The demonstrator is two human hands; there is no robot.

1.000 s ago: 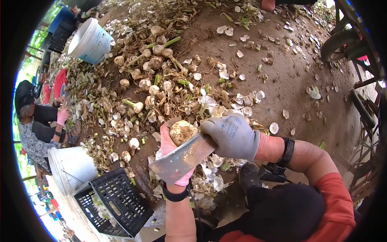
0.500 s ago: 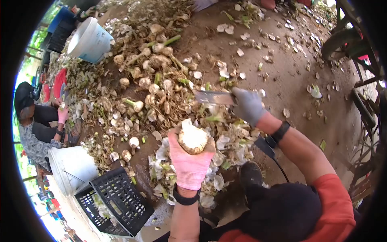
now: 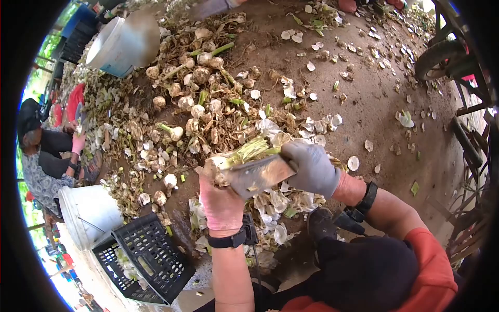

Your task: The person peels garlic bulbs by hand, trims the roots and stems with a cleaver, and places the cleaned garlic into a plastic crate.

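Observation:
My left hand (image 3: 222, 207), in a pink glove, is closed around a garlic bulb (image 3: 217, 169) that is partly hidden by its fingers and the blade. A long pale-green stalk (image 3: 252, 152) runs from the bulb to the right. My right hand (image 3: 316, 169), in a grey glove, grips a knife with a broad blade (image 3: 262, 176). Blurred by motion, the blade lies across the front of the bulb, close to my left fingers. Peeled garlic skins (image 3: 280, 200) lie heaped under both hands.
Untrimmed garlic bulbs (image 3: 201, 75) are piled ahead. Two white buckets (image 3: 106, 44) (image 3: 93, 213) and a black crate (image 3: 156, 260) stand at left. A blurred brown shape (image 3: 143, 36) overlaps the far bucket. Another person (image 3: 44, 166) sits at left; a wheeled frame (image 3: 442, 60) stands at right.
The white, short-stemmed garlic bulb in my left hand has given way to one with a long green stalk. My right hand brought the knife down and left across it. A blur appeared by the far bucket.

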